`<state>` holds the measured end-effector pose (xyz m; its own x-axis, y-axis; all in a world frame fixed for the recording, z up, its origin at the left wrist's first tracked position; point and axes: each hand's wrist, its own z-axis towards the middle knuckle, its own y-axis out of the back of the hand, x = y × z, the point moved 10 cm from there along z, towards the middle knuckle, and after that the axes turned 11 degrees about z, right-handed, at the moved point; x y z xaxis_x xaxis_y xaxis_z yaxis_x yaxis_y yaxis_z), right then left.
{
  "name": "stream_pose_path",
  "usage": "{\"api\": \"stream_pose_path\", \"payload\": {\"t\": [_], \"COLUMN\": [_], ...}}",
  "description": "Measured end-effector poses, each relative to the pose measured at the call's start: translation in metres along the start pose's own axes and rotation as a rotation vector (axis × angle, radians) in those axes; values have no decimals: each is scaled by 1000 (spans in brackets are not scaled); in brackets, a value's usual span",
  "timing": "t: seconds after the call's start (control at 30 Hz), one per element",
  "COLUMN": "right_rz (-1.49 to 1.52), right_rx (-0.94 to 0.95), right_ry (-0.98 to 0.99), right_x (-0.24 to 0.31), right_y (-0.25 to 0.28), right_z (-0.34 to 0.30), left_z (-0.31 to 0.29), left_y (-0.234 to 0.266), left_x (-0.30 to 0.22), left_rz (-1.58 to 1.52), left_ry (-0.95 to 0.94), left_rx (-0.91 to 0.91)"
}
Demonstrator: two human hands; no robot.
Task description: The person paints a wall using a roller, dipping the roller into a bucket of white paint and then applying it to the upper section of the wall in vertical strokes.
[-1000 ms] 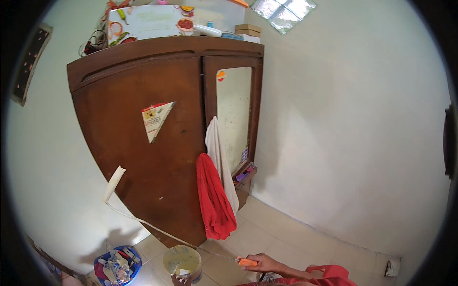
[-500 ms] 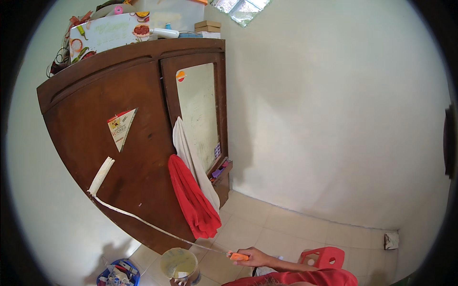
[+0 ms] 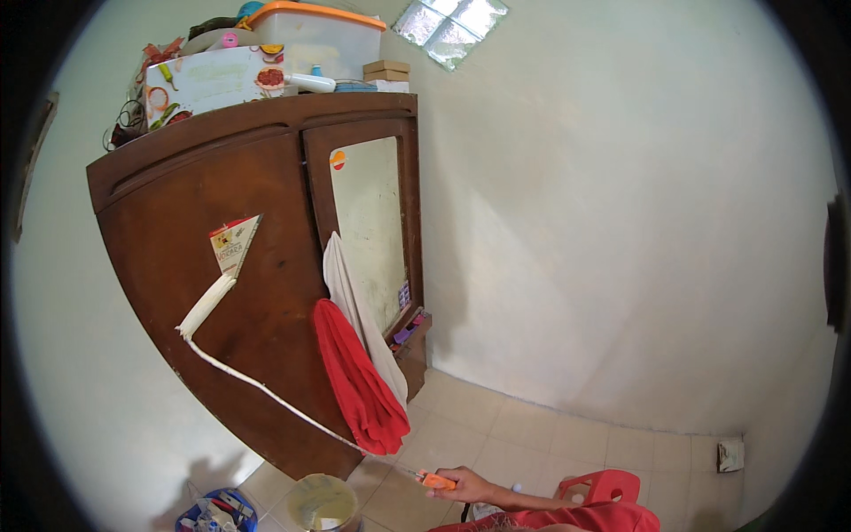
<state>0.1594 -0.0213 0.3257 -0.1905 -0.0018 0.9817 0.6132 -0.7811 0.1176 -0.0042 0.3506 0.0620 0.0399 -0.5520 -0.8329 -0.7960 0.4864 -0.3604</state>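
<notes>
My right hand (image 3: 466,487) is closed round the orange handle of a paint roller (image 3: 209,304). The roller's long, thin, whitish rod slants up and left from the hand to a cream-coloured sleeve. In the picture the sleeve overlaps the brown wardrobe (image 3: 257,355), just below a triangular paper sticker (image 3: 235,244); whether it touches the door I cannot tell. Below the rod stands a bucket (image 3: 306,489) with pale, yellowish paint on its inside, cut off by the lower edge. My left hand is out of the picture.
A red cloth (image 3: 359,381) and a beige cloth (image 3: 350,284) hang from the mirrored door. A blue basin (image 3: 250,503) of odds and ends sits by the left wall. A red plastic stool (image 3: 612,486) stands beside my right arm. Boxes and a clear bin (image 3: 324,44) top the wardrobe.
The view has tilted up a little. The roller sleeve has shifted right and up across the wardrobe, closer to the sticker. Fingers seen at the bucket's rim have gone from view.
</notes>
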Motion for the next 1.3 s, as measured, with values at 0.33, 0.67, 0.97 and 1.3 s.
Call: {"api": "stream_pose_path", "payload": {"t": [0.33,0.67,0.97,1.3], "right_rz": [22,218,224,241], "right_rx": [-8,-10,31,40], "right_ry": [112,-18,-49,19], "right_x": [-36,12,-8,1], "right_y": [1,-21,-28,-31], "right_z": [7,19,28,22], "left_z": [-21,-59,-68,-78], "left_y": [50,133,164,140], "left_x": [5,8,-1,-22], "left_rz": [-77,-304,-472,-775], "left_ry": [-15,68,-41,-110], "left_rx": [-99,-240,-223,130]}}
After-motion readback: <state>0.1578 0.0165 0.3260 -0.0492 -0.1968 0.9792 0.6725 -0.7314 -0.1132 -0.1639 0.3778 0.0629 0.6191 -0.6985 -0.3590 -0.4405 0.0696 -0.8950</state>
